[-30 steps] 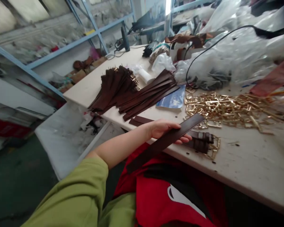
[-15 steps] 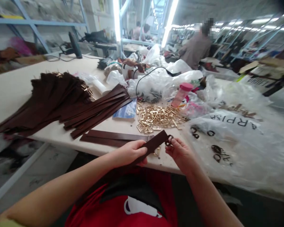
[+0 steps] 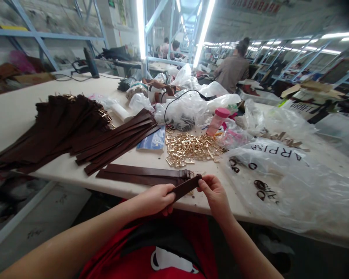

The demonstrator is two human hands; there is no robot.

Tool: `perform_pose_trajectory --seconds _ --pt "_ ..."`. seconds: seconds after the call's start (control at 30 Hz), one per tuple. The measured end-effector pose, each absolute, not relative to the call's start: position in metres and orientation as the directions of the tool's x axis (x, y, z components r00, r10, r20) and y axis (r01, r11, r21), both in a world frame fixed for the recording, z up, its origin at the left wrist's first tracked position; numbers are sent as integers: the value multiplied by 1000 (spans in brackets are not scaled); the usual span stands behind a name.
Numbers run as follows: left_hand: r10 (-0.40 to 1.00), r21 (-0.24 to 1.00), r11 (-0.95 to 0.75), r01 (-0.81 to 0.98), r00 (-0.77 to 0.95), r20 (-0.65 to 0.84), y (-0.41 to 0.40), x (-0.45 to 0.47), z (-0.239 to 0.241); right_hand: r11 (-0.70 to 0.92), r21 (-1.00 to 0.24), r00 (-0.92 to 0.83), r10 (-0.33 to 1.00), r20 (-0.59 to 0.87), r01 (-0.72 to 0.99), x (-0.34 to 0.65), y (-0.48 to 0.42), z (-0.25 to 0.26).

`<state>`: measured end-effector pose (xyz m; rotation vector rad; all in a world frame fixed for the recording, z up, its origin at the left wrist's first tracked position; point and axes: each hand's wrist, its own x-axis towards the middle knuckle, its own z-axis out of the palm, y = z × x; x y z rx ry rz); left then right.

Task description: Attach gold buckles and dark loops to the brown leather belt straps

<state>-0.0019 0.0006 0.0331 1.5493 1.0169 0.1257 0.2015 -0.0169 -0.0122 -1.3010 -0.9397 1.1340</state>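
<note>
Between my hands is a dark brown leather belt strap [image 3: 185,189]. My left hand [image 3: 158,199] is wrapped round it a short way back from its end. At that end my right hand [image 3: 216,193] pinches a small brown leather belt loop [image 3: 199,177], which touches the strap; its exact fit there is hidden by the fingers. Just beyond lie finished-looking belt straps [image 3: 139,174] with loops and a buckle at their right end. A pile of gold buckles [image 3: 190,148] sits farther back. More brown loops [image 3: 260,185] rest on a clear plastic bag at right.
Loose brown straps [image 3: 119,139] and a big fanned stack of straps [image 3: 61,128] cover the left of the table [image 3: 6,112]. A blue packet [image 3: 151,139], a pink-lidded jar [image 3: 216,122] and crumpled plastic bags stand behind. A person [image 3: 234,68] is in the background.
My right hand has brought the belt loop left onto the strap's end, where a gap showed before. The strap has dropped slightly, and the camera view has tilted up.
</note>
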Motion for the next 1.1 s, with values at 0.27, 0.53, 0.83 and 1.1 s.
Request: perform_pose_trajectory --seconds 0.27,0.53,0.83,1.1 --pt "540 819 260 511 626 -562 13 -4 35 14 -1000 97 995 15 15 199 -15 -27" --pt "447 741 585 329 632 -634 25 4 26 -293 -850 16 942 -334 -438 188 -4 -29" --pt "547 811 469 351 605 -578 28 21 10 -370 -730 -118 920 -373 -574 145 -26 -33" --pt "632 846 308 435 571 -523 41 29 6 -81 -941 191 981 -18 330 250 -2 -31"
